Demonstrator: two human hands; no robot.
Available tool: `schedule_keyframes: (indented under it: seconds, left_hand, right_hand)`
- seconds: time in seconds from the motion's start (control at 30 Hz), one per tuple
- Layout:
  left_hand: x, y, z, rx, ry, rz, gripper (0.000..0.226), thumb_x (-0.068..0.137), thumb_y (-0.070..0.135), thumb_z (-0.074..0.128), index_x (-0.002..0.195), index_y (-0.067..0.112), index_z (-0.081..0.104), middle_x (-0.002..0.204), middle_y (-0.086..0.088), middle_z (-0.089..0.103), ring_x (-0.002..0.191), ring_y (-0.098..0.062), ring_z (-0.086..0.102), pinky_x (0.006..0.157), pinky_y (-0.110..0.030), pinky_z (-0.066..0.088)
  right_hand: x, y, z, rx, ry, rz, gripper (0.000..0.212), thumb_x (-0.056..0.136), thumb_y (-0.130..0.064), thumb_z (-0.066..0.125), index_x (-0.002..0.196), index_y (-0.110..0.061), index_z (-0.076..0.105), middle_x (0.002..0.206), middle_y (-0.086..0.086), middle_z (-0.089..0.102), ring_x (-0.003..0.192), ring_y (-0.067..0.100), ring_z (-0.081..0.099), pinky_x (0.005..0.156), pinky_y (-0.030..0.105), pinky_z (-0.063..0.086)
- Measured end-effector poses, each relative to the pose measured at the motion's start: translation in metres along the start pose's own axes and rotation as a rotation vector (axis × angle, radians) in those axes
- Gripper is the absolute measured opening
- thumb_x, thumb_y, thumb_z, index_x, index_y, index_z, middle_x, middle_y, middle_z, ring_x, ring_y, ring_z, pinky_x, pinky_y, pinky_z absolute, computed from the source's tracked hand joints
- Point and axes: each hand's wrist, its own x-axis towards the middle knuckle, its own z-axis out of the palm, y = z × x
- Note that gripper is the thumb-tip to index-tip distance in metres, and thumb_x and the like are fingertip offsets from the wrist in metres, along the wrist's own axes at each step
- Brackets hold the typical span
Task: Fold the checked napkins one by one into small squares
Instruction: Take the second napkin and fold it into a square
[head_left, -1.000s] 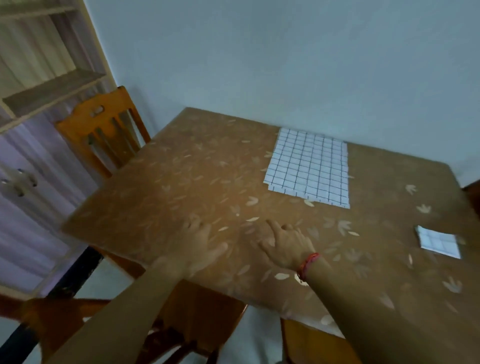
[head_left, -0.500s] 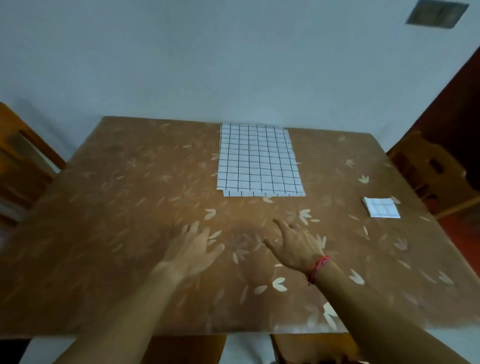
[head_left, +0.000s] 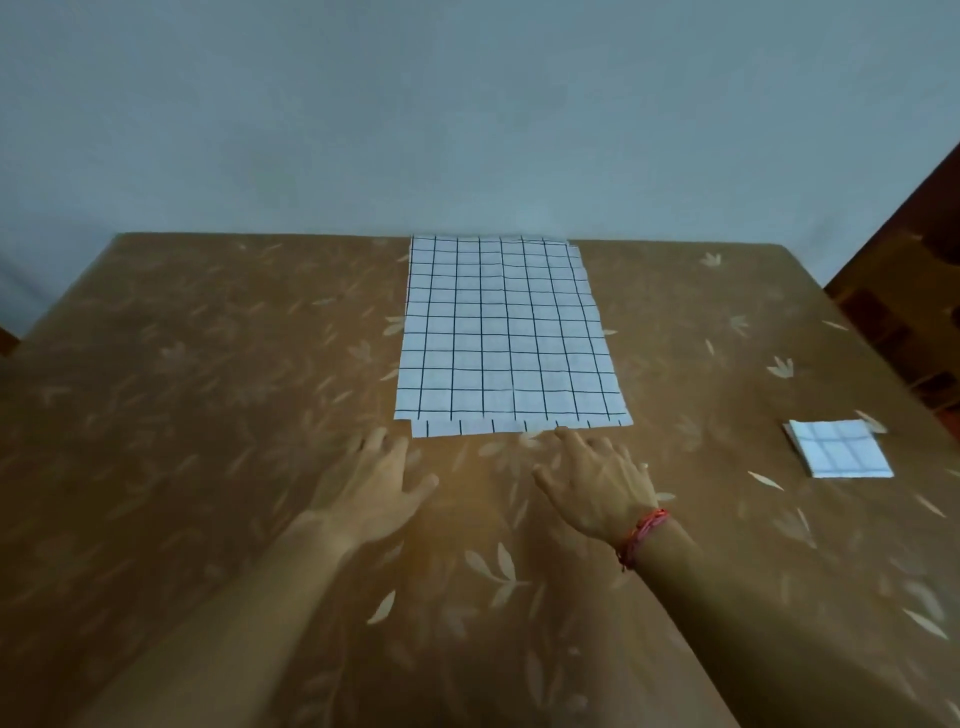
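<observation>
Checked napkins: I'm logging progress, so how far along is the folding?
Done: one folded square lies on the right side of the table. In hand: nothing gripped yet; the left hand and right hand, both open, hover at the near edge of the flat napkin pile. Left: that whole pile, unfolded; at least two layers show at its near edge.

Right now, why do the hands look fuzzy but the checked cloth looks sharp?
Head view: the left hand and right hand smear at the fingertips, probably motion blur; the flat napkin has crisp grid lines; the folded napkin looks softer; lighting is dim, without glare.
</observation>
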Motion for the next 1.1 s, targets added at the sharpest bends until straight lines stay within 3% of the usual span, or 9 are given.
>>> schedule_keyframes:
  seconds: [0.1, 0.23, 0.37, 0.53, 0.77, 0.83, 0.87, 0.93, 1.1]
  left_hand:
    - [0.044, 0.002, 0.018, -0.07, 0.035, -0.009, 0.038, 0.089, 0.056, 0.046, 0.098, 0.019, 0.051, 0.123, -0.003, 0.044, 0.116, -0.024, 0.042, 0.082, -0.036, 0.04]
    - [0.099, 0.014, 0.038, -0.084, 0.084, 0.001, 0.051, 0.092, 0.05, 0.047, 0.125, 0.011, 0.049, 0.133, -0.007, 0.039, 0.123, -0.027, 0.036, 0.089, -0.035, 0.036]
    - [0.135, 0.015, 0.056, -0.024, 0.18, 0.015, 0.054, 0.09, 0.051, 0.045, 0.131, 0.015, 0.045, 0.139, -0.01, 0.039, 0.127, -0.028, 0.032, 0.098, -0.046, 0.04]
    - [0.149, 0.016, 0.065, 0.018, 0.117, 0.015, 0.071, 0.093, 0.056, 0.042, 0.15, 0.019, 0.022, 0.159, -0.012, 0.012, 0.146, -0.029, 0.009, 0.114, -0.046, 0.021]
    - [0.144, 0.017, 0.065, 0.001, 0.086, 0.014, 0.063, 0.095, 0.054, 0.043, 0.146, 0.02, 0.035, 0.157, -0.01, 0.023, 0.145, -0.026, 0.018, 0.112, -0.045, 0.027]
    - [0.145, 0.016, 0.065, -0.008, 0.143, 0.026, 0.047, 0.095, 0.046, 0.046, 0.129, 0.015, 0.054, 0.142, -0.012, 0.045, 0.135, -0.029, 0.036, 0.101, -0.044, 0.04]
    - [0.145, 0.015, 0.065, -0.006, 0.198, 0.057, 0.035, 0.095, 0.041, 0.048, 0.11, 0.012, 0.062, 0.121, -0.011, 0.056, 0.122, -0.031, 0.048, 0.089, -0.042, 0.047]
    - [0.144, 0.012, 0.067, 0.001, 0.284, 0.106, 0.026, 0.095, 0.03, 0.05, 0.077, 0.012, 0.058, 0.081, 0.0, 0.052, 0.088, -0.028, 0.058, 0.066, -0.037, 0.047]
    - [0.135, 0.009, 0.069, 0.069, 0.338, 0.153, 0.023, 0.089, 0.006, 0.052, 0.07, 0.015, 0.06, 0.068, 0.001, 0.059, 0.062, -0.02, 0.055, 0.054, -0.038, 0.051]
  right_hand:
    - [0.036, 0.006, 0.007, -0.084, 0.039, -0.007, 0.062, 0.084, -0.068, 0.032, 0.136, -0.033, 0.036, 0.128, 0.007, 0.052, 0.119, 0.031, 0.046, 0.098, 0.046, 0.035]
    - [0.079, 0.009, 0.02, -0.093, 0.084, -0.022, 0.061, 0.084, -0.061, 0.037, 0.138, -0.032, 0.035, 0.129, 0.009, 0.049, 0.118, 0.03, 0.044, 0.099, 0.046, 0.035]
    - [0.11, 0.016, 0.034, -0.085, 0.134, -0.038, 0.062, 0.086, -0.058, 0.041, 0.141, -0.03, 0.031, 0.137, 0.012, 0.04, 0.125, 0.032, 0.038, 0.1, 0.046, 0.036]
    - [0.133, 0.028, 0.048, -0.057, 0.104, -0.037, 0.072, 0.086, -0.063, 0.038, 0.147, -0.031, 0.018, 0.154, 0.018, 0.016, 0.143, 0.035, 0.015, 0.112, 0.05, 0.025]
    - [0.132, 0.033, 0.055, -0.125, 0.166, -0.122, 0.045, 0.086, -0.056, 0.038, 0.117, -0.027, 0.052, 0.115, 0.002, 0.051, 0.115, 0.024, 0.045, 0.098, 0.042, 0.036]
    - [0.131, 0.032, 0.053, -0.151, 0.202, -0.144, 0.034, 0.089, -0.049, 0.04, 0.1, -0.023, 0.058, 0.102, -0.001, 0.055, 0.105, 0.024, 0.05, 0.093, 0.039, 0.036]
    - [0.13, 0.033, 0.052, -0.161, 0.214, -0.156, 0.031, 0.09, -0.045, 0.04, 0.095, -0.022, 0.061, 0.098, -0.001, 0.057, 0.102, 0.024, 0.052, 0.091, 0.037, 0.035]
    - [0.129, 0.033, 0.053, -0.194, 0.243, -0.181, 0.029, 0.091, -0.04, 0.042, 0.092, -0.021, 0.064, 0.098, -0.003, 0.063, 0.1, 0.024, 0.054, 0.091, 0.036, 0.035]
    - [0.121, 0.03, 0.053, -0.231, 0.304, -0.178, 0.024, 0.091, -0.034, 0.046, 0.092, -0.021, 0.066, 0.096, -0.001, 0.067, 0.093, 0.024, 0.058, 0.09, 0.036, 0.034]
